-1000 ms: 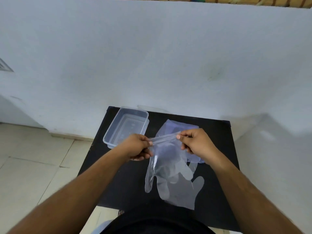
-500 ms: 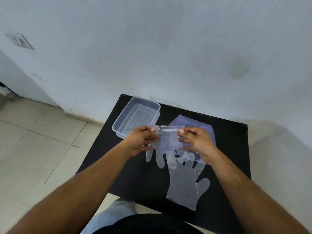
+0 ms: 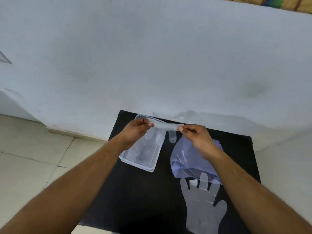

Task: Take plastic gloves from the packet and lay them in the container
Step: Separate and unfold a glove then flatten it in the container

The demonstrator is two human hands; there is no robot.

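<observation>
A flat clear glove (image 3: 204,205) lies near the front edge of the black table (image 3: 135,191), touching the bluish packet (image 3: 187,159). Further away, the left hand (image 3: 135,130) and right hand (image 3: 196,135) pinch a second glove (image 3: 166,127) by its cuff, stretched over the clear container (image 3: 140,154); bare table lies between container and packet.

Single head-worn, wide-angle view, looking forward and steeply down onto a black worktop (image 3: 135,191) from close above its near edge. Both forearms reaching in from the bottom corners. White wall (image 3: 152,56) filling the upper half beyond the worktop; tiled floor (image 3: 30,157) left of the worktop.
</observation>
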